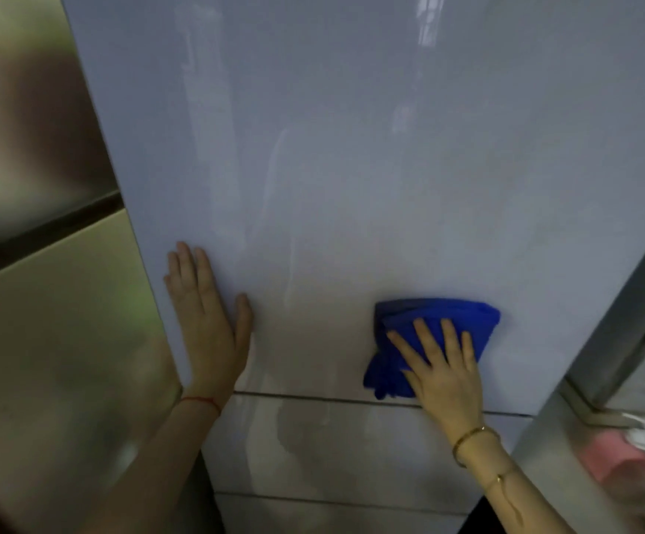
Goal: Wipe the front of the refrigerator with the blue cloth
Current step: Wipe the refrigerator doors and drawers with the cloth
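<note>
Glossy pale refrigerator front (351, 167) fills view, streaky. Blue cloth (440, 321) bunched low right on upper door, just above seam (313, 398). Right hand (442, 373) flat on cloth, fingers spread. Left hand (207, 321) open, palm pressed at door's left edge.

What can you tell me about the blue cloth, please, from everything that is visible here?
The blue cloth is bright blue, soft-looking fabric, bunched and folded. It lies flat against the pale, glossy refrigerator door, low on its right side, just above the seam. The right hand, fingers spread, presses on its lower part; its top edge and left folds stay uncovered.
</note>
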Available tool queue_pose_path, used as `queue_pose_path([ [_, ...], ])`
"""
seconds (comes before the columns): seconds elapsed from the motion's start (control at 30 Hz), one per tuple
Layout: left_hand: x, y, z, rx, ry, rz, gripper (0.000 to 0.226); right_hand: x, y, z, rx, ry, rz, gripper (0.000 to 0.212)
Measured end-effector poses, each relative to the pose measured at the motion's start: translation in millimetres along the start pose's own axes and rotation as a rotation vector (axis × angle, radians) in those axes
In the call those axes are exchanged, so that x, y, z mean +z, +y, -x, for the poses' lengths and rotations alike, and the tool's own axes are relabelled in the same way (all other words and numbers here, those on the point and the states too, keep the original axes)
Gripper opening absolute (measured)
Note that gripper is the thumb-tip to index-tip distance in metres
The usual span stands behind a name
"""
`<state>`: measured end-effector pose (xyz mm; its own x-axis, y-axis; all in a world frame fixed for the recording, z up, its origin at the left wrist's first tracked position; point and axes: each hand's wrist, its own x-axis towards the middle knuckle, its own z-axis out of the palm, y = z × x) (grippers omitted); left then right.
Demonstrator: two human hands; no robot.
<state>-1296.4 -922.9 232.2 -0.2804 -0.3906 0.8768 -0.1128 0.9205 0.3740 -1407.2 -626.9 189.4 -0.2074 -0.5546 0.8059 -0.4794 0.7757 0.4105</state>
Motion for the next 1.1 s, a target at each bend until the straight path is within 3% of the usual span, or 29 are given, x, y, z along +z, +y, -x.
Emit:
queue_pose_path([
  [0.2,7,-5,22,0.043,-0.03,-0.016,0.072,-10,4,-66,0.208,0.191,-0.083,0.057],
  [0.3,13,-10,26,0.084,-0.004,-0.019,0.07,-7,-4,-72,0.202,0.229,-0.067,0.059],
  [0.5,22,-29,55,0.192,0.003,0.021,0.066,15,-49,18,-0.064,0.059,-0.116,0.055],
  [0.7,37,-80,153,0.207,0.023,0.125,0.06,31,-103,46,0.042,0.135,-0.351,0.055],
  [0.93,82,-159,264,0.192,0.049,0.118,0.062,94,-214,97,-0.048,0.136,-0.079,0.057],
  [1.1,119,-194,294,0.286,0.185,0.123,0.059,144,-264,181,-0.063,0.124,-0.025,0.055],
])
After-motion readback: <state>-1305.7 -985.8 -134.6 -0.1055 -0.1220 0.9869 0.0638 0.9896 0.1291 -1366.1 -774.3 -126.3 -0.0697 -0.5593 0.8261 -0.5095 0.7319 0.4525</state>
